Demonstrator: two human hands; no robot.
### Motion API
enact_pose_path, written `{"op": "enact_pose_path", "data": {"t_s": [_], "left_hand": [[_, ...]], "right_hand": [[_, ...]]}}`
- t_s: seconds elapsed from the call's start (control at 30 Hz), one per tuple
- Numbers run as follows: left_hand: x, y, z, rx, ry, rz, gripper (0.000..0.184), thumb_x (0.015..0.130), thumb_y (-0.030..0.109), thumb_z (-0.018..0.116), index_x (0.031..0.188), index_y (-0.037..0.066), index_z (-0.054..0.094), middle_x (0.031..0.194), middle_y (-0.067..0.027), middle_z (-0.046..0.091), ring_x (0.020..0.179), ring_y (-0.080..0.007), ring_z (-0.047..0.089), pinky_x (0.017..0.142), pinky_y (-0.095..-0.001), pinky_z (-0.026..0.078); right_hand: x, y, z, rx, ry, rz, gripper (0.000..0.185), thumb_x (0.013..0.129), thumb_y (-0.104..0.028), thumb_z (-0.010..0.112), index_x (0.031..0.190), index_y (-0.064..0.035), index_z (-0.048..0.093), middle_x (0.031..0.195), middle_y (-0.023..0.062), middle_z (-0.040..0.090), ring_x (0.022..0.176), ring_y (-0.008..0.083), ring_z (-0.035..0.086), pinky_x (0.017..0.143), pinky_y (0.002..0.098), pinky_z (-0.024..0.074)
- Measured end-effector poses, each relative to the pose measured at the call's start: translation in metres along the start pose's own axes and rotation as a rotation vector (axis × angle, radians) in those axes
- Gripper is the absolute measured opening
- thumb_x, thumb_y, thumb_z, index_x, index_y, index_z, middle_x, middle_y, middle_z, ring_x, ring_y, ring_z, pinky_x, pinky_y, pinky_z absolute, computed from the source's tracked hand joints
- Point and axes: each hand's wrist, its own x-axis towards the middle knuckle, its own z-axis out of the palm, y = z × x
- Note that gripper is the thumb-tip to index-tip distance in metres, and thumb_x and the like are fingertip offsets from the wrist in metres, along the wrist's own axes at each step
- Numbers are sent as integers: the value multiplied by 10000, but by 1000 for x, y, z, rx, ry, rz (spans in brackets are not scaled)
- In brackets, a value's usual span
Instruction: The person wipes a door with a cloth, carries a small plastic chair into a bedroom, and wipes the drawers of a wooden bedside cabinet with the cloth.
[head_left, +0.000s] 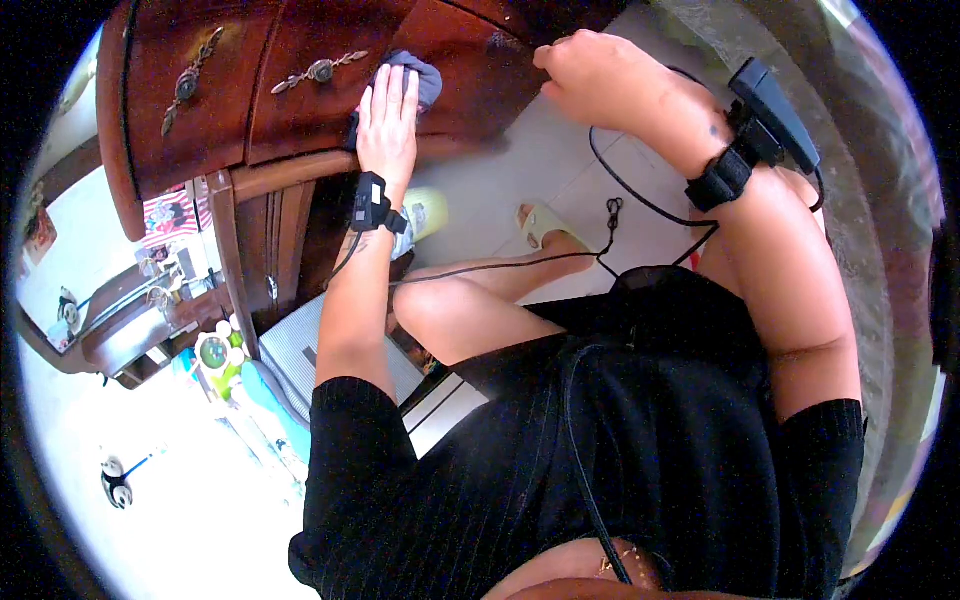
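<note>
A dark grey cloth [425,82] lies against the reddish-brown wooden drawer front [460,90]. My left hand [388,115] presses it there, its fingers long and close together over the cloth, which bunches out beyond the fingertips and beside the palm. To the left of this hand is an ornate metal handle [320,70]. My right hand [590,75] hangs in the air near the right end of the wooden front, fingers curled into a loose fist, with nothing visible in it.
A second ornate handle [188,82] is farther left. Below stand a mirror [75,260] and a grey ribbed panel [310,345]. A black cable [500,265] runs between my wrist devices, above the tiled floor [470,195] and my slippered foot. Grey fabric [870,200] hangs at right.
</note>
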Motion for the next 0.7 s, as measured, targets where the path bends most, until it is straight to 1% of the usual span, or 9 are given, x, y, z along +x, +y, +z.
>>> {"op": "enact_pose_path", "data": {"t_s": [0.13, 0.17, 0.27, 0.3, 0.4, 0.47, 0.53, 0.63, 0.7], "left_hand": [[-21, 4, 7, -15, -10, -91, 594, 934, 50, 536, 1522, 93, 461, 1581, -159, 444, 1506, -333, 371, 1218, -500, 323], [-34, 6, 14, -26, -19, -115, 580, 945, 48, 508, 1522, 88, 459, 1588, -168, 435, 1509, -342, 365, 1220, -507, 319], [-61, 12, 15, -32, -85, -185, 580, 955, 55, 493, 1533, 91, 446, 1608, -159, 416, 1512, -327, 363, 1226, -495, 314], [-63, 13, 16, -80, -51, -202, 566, 941, 22, 498, 1504, 80, 488, 1591, -149, 441, 1502, -331, 376, 1227, -488, 315], [-57, 22, 0, -181, -15, -286, 538, 922, 0, 520, 1456, 68, 548, 1562, -145, 478, 1492, -340, 382, 1226, -488, 316], [-54, 27, -14, -283, 42, -374, 540, 880, -36, 575, 1411, 61, 592, 1516, -125, 526, 1451, -336, 429, 1225, -502, 313], [-46, 22, -34, -258, 113, -292, 550, 868, -49, 584, 1407, 65, 597, 1500, -115, 541, 1433, -332, 448, 1223, -511, 315], [-5, 14, -76, -183, 197, -171, 552, 864, -46, 590, 1403, 70, 601, 1493, -111, 548, 1437, -322, 442, 1218, -512, 322], [18, 1, -67, -149, 162, -85, 542, 883, -20, 562, 1418, 68, 586, 1497, -109, 543, 1445, -309, 437, 1213, -503, 332]], "right_hand": [[4, -5, 2, 5, -4, 9, 278, 922, -200, 618, 1122, -20, 692, 986, 207, 739, 988, 396, 705, 897, 492, 573], [5, -6, 2, 7, -12, 21, 284, 922, -202, 620, 1129, -22, 692, 985, 208, 739, 989, 395, 705, 897, 493, 573], [6, -7, 3, 6, -5, 16, 292, 925, -213, 624, 1141, -29, 693, 986, 206, 739, 990, 394, 705, 899, 494, 574], [5, -6, 3, 1, 1, 9, 294, 927, -218, 626, 1143, -31, 694, 987, 204, 739, 990, 393, 705, 899, 494, 575], [1, -5, -3, 9, -5, 37, 290, 938, -234, 630, 1144, -41, 694, 990, 198, 741, 987, 391, 706, 896, 491, 576], [2, -2, -2, 5, 47, 18, 279, 941, -236, 634, 1133, -43, 696, 989, 195, 742, 980, 391, 708, 889, 492, 578], [4, -3, -1, 9, 62, 11, 273, 942, -236, 639, 1128, -44, 697, 989, 193, 742, 977, 390, 708, 882, 492, 579], [5, -8, -1, 15, 39, 4, 275, 940, -233, 646, 1132, -43, 695, 989, 193, 742, 981, 388, 707, 878, 492, 579], [5, -5, 0, 9, 44, -6, 277, 939, -232, 648, 1136, -43, 692, 991, 193, 741, 988, 387, 705, 879, 494, 577]]}}
